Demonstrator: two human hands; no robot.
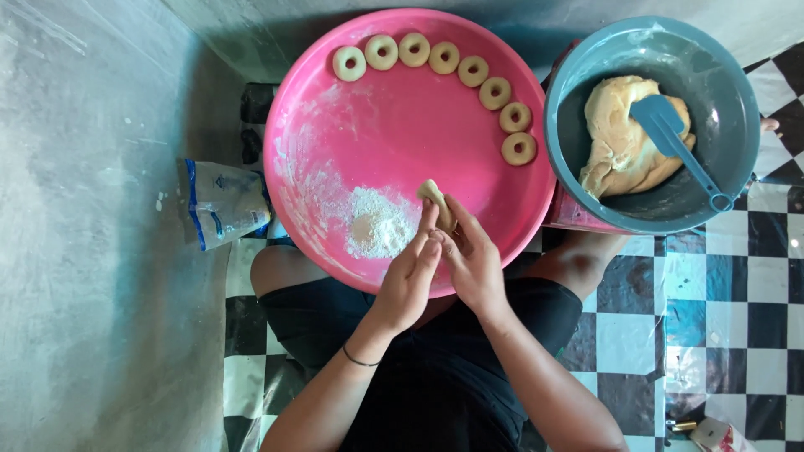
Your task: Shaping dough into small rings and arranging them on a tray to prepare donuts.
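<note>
A small dough piece [435,199] is pinched upright between both hands, left hand [410,276] and right hand [471,255], above the pink tray [402,125], beside the flour [377,224].

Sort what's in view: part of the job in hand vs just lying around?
In use: dough piece between left hand and right hand; pink tray; dough rings; flour pile; dough bowl; spatula.
Lying about: bag.

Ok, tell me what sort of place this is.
Probably a home floor used as a cooking spot: checkered floor covering beside a bare concrete wall, a pink tray of ring-shaped dough pieces, and a grey bowl of dough.
</note>
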